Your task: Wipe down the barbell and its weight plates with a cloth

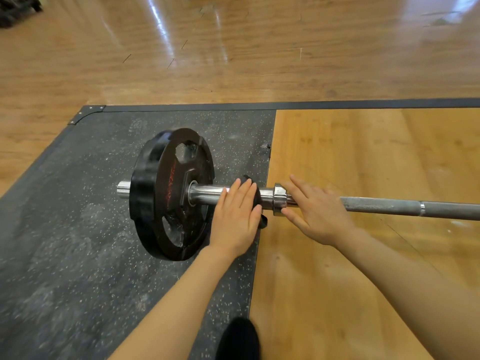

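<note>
A barbell (389,206) lies across a lifting platform, its chrome sleeve (207,194) carrying two black weight plates (171,193) that stand upright on the rubber mat. My left hand (235,219) lies flat with straight fingers on a small dark cloth (255,197) draped over the sleeve, between the plates and the collar. A corner of the cloth hangs below the hand. My right hand (319,211) rests open over the bar just right of the chrome collar (279,200), fingers spread.
The speckled black rubber mat (78,229) covers the left; the platform's wooden centre panel (363,281) is on the right. Glossy wooden flooring (233,48) lies beyond the platform edge. A dark shape, maybe my foot (237,339), shows at the bottom.
</note>
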Action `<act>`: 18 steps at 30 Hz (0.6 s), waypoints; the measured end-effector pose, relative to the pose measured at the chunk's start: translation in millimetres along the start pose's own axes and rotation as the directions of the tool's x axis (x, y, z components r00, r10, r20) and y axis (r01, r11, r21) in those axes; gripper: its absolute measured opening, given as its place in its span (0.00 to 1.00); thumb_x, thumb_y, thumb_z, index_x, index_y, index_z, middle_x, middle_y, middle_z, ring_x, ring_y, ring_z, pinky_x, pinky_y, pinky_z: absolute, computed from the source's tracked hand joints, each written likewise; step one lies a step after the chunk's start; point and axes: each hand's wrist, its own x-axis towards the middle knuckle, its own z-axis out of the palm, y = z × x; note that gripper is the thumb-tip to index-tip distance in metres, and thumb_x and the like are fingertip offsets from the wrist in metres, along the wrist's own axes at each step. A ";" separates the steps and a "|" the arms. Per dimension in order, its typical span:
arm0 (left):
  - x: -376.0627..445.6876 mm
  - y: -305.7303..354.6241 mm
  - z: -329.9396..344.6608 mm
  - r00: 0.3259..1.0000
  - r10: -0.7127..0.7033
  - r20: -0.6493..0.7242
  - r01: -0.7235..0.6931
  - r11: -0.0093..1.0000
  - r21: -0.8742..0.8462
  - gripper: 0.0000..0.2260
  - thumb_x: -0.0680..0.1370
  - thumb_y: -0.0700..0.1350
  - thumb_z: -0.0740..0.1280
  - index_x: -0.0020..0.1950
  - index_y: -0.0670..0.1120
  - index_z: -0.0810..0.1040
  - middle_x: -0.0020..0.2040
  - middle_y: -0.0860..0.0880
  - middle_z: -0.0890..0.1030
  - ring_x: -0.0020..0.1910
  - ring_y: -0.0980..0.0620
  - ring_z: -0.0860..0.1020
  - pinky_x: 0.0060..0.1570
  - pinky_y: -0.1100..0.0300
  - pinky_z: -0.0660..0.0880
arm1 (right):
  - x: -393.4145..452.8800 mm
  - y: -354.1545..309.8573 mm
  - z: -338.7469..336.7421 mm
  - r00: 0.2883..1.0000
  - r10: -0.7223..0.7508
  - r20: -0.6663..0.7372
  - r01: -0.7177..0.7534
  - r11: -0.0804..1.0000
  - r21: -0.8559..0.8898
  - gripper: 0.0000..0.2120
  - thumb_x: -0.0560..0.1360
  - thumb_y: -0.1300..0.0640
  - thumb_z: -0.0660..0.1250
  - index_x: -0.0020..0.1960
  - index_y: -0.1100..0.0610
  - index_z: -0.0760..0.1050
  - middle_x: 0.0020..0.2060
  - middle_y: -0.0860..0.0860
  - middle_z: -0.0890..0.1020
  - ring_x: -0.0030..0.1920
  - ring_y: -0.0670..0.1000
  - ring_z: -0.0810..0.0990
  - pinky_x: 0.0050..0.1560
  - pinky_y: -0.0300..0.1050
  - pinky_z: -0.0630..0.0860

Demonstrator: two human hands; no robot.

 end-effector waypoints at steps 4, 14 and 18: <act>-23.7 3.3 -6.5 0.999 0.010 0.037 -0.010 1.000 0.004 0.29 0.81 0.57 0.42 0.78 0.45 0.59 0.78 0.49 0.59 0.78 0.51 0.51 0.77 0.54 0.44 | -21.1 -8.8 1.5 1.000 -0.016 0.022 0.016 1.000 0.001 0.34 0.76 0.32 0.39 0.78 0.44 0.52 0.77 0.50 0.59 0.71 0.53 0.67 0.65 0.53 0.66; -69.0 9.3 -25.2 0.987 0.020 0.159 -0.038 0.994 0.105 0.27 0.83 0.56 0.49 0.79 0.44 0.54 0.79 0.49 0.56 0.78 0.50 0.48 0.76 0.56 0.43 | -78.4 -33.6 0.5 0.993 -0.055 0.106 0.057 0.998 -0.022 0.32 0.77 0.34 0.39 0.78 0.43 0.47 0.78 0.50 0.55 0.74 0.52 0.62 0.72 0.56 0.58; -92.3 7.6 -31.1 0.976 0.048 0.213 -0.075 0.990 0.120 0.28 0.83 0.57 0.47 0.80 0.45 0.52 0.80 0.48 0.53 0.79 0.49 0.46 0.76 0.55 0.43 | -97.7 -40.8 -1.0 0.989 -0.085 0.119 0.086 0.996 -0.004 0.29 0.79 0.36 0.42 0.79 0.43 0.49 0.79 0.50 0.53 0.74 0.53 0.62 0.73 0.55 0.57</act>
